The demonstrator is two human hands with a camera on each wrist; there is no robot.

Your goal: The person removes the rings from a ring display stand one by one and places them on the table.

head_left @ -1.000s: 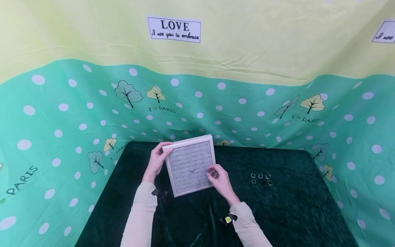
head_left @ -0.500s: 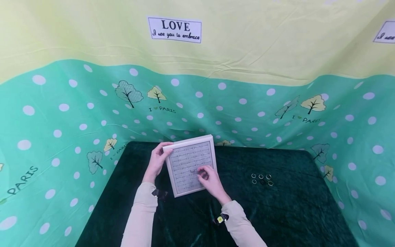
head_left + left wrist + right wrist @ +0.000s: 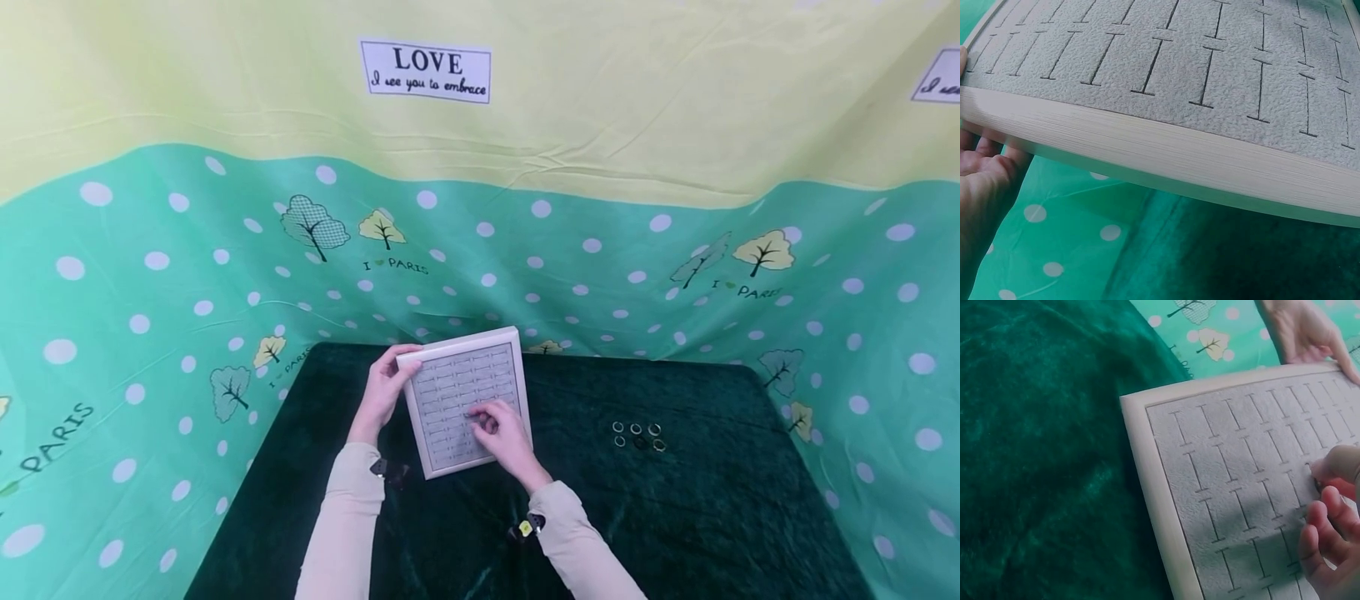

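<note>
A shallow pale-framed ring tray [image 3: 465, 341] with a grey slotted insert is tilted up toward me in the head view. My left hand [image 3: 381, 392] grips its upper left corner, thumb on the front and fingers behind. At the middle of the insert, my right hand [image 3: 501, 433] pinches a thin ring [image 3: 468, 414] with thumb and forefinger; the fingers hide most of it. In the right wrist view, the thumb and forefinger meet at a slot, with the other fingers [image 3: 1329, 531] curled beside them. Grey slots fill the left wrist view above the tray's edge [image 3: 1160, 147].
Several rings [image 3: 636, 429] lie in two short rows on the dark green velvet cloth [image 3: 705, 500] to the right of the tray. Behind the table hangs a green and yellow printed curtain [image 3: 570, 275]. Both wrists carry strapped devices [image 3: 525, 528].
My right hand has moved left from the tray's right edge to the ring at its middle, which it now pinches. The left hand and tray have hardly moved.
</note>
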